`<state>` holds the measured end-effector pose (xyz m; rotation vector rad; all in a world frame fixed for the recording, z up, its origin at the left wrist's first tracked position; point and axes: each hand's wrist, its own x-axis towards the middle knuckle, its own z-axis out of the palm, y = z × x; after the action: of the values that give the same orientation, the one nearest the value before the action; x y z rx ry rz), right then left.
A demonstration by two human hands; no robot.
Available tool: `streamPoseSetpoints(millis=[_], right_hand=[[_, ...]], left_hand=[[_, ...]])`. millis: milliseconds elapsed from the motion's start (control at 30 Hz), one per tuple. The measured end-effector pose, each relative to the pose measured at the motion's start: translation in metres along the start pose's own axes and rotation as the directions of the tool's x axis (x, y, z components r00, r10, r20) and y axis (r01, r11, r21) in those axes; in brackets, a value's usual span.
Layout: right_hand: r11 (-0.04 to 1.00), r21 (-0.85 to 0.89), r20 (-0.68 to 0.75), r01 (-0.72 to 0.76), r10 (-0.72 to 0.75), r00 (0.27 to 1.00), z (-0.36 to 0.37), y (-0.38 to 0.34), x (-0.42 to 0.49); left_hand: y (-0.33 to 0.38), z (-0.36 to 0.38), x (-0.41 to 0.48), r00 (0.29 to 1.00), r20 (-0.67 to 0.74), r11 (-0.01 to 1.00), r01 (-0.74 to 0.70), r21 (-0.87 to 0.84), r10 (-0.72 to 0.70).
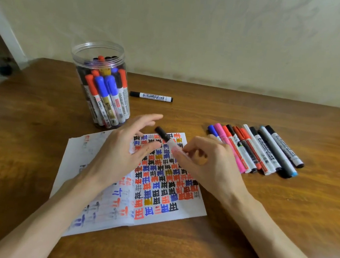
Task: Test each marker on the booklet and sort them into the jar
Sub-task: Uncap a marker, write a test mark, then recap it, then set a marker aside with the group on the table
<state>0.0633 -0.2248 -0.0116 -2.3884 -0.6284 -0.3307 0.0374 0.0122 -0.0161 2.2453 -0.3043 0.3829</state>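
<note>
One marker (166,137) is in my right hand (208,160), pinched between thumb and fingertips by the pale barrel. Its black cap points up and to the left, above the top of the booklet (196,206). My left hand (124,151) is released: fingers straight and spread, holding nothing. It hovers over the middle of the booklet, with the forefinger close to the black cap. I cannot tell whether the palm touches the paper.

There is one booklet, lying open on the table (37,135) in front of me. Its right page is packed with rows of test marks in red, blue, black and a few in gold. The left page shows only fainter marks.

There is one clear jar (84,55), standing upright at the back left, just beyond the booklet. It is crowded with markers, caps up. I see red, blue and black caps and one gold, but they overlap too much for an exact count.

One loose black marker (151,96) lies flat just to the right of the jar.

To my right a row of markers (253,149) lies side by side, touching. I count about ten: one blue, one pink, several red and the rest black, white or grey.
</note>
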Motion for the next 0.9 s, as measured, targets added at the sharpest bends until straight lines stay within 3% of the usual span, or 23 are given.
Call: streamPoseSetpoints(millis=[100, 200, 400, 733, 900], right_hand=[[0.982, -0.181, -0.146, -0.060, 0.033, 0.989, -0.002, 0.021, 0.005], [0.922, -0.357, -0.205, -0.152, 0.082, 0.975, -0.005, 0.037, 0.004], [0.874, -0.445, -0.230, -0.196, 0.100, 0.968, -0.001, 0.046, 0.004], [0.909, -0.355, -0.205, -0.216, 0.150, 0.967, -0.001, 0.045, 0.008], [0.989, 0.011, -0.118, -0.149, 0.150, 0.982, 0.000, 0.030, 0.019]], left_hand=[[0.000, -0.001, -0.001, 1.000, -0.011, 1.000, 0.013, -0.002, -0.013], [0.002, -0.001, -0.003, 0.999, -0.033, 0.999, -0.014, 0.034, 0.015], [0.004, 0.001, -0.003, 0.998, -0.025, 0.995, -0.055, 0.080, 0.057], [0.003, 0.002, -0.003, 0.998, -0.024, 0.996, -0.048, 0.074, 0.050], [0.000, 0.001, 0.001, 0.999, -0.036, 0.997, 0.005, -0.073, -0.008]])
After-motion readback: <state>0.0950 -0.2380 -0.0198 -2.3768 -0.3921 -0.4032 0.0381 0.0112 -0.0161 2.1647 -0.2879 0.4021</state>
